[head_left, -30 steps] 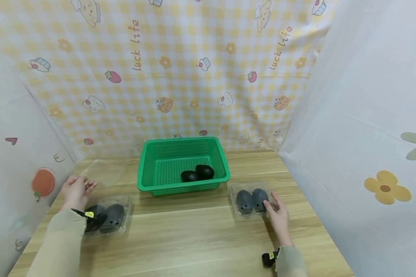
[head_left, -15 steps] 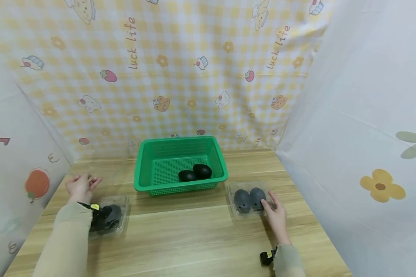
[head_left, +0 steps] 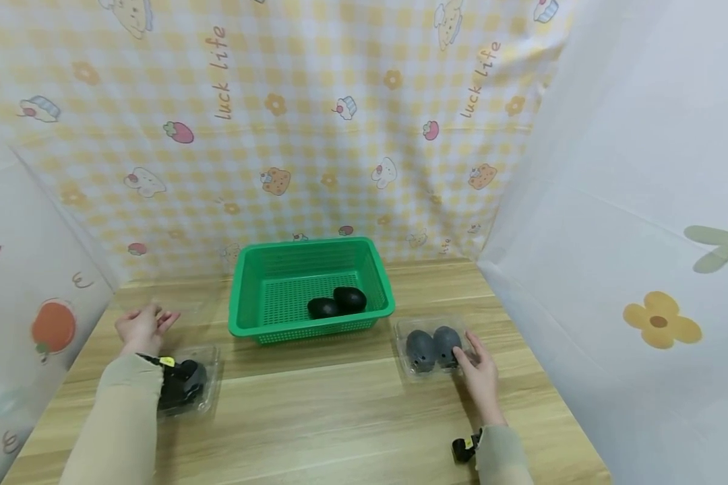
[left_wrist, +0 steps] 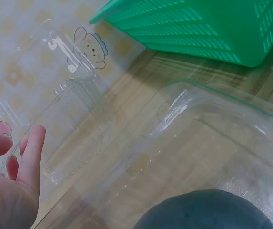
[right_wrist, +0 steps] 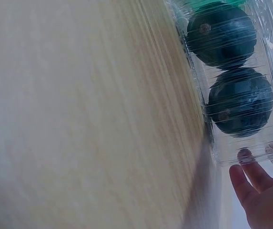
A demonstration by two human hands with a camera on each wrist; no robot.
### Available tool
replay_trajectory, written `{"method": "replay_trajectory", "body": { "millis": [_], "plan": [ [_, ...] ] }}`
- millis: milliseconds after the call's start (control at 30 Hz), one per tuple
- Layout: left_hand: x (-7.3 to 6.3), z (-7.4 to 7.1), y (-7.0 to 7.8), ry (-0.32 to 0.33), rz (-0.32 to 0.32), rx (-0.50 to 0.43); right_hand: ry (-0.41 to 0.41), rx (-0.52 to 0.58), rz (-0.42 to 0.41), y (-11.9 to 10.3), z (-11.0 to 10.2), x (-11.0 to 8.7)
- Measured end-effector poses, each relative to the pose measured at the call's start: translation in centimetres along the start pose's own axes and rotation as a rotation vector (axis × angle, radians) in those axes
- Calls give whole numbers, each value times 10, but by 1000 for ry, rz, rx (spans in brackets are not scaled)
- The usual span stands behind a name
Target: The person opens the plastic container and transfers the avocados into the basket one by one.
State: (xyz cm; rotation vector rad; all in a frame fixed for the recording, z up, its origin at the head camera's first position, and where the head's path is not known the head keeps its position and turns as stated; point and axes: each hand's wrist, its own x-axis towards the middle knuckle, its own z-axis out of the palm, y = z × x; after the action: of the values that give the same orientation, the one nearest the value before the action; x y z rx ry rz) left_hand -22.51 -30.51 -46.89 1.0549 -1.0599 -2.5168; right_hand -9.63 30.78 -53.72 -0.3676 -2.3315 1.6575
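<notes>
My left hand (head_left: 139,330) pinches the edge of a raised clear plastic lid (left_wrist: 74,109), behind the left clear box (head_left: 209,397). In that box sit dark avocados (left_wrist: 207,212), partly hidden by my wrist and its camera. On the right, my right hand (head_left: 478,374) grips the end of a second clear box (right_wrist: 243,155), thumb at the near side and fingers at the far side. Two dark avocados (head_left: 420,350) lie side by side inside it; the right wrist view shows them through the ribbed plastic wall.
A green basket (head_left: 236,289) stands between the boxes towards the back, two black avocados (head_left: 348,300) in its right half. All rest on a wooden table (head_left: 315,417). A checked cloth (head_left: 315,148) hangs behind, and white sheets (head_left: 613,222) close off both sides.
My left hand has shifted slightly right with the lid, and my wrist covers more of the left avocados. The right hand keeps its place on its box. The head view has turned a little.
</notes>
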Motion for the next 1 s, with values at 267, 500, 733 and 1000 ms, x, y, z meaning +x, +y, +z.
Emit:
{"method": "replay_trajectory", "body": {
  "millis": [267, 500, 733, 1000],
  "plan": [
    [3, -2, -1, 1, -13, 34, 52, -4, -61, 10, 4, 3],
    [4, -1, 1, 14, -44, 163, 63, 2, -79, 11, 4, 4],
    [4, -2, 6, -10, -86, 303, 43, -9, -49, 7, 2, 2],
    [-6, -2, 28, -173, -226, 414, 52, -24, -65, 14, 2, 5]
  ]
}}
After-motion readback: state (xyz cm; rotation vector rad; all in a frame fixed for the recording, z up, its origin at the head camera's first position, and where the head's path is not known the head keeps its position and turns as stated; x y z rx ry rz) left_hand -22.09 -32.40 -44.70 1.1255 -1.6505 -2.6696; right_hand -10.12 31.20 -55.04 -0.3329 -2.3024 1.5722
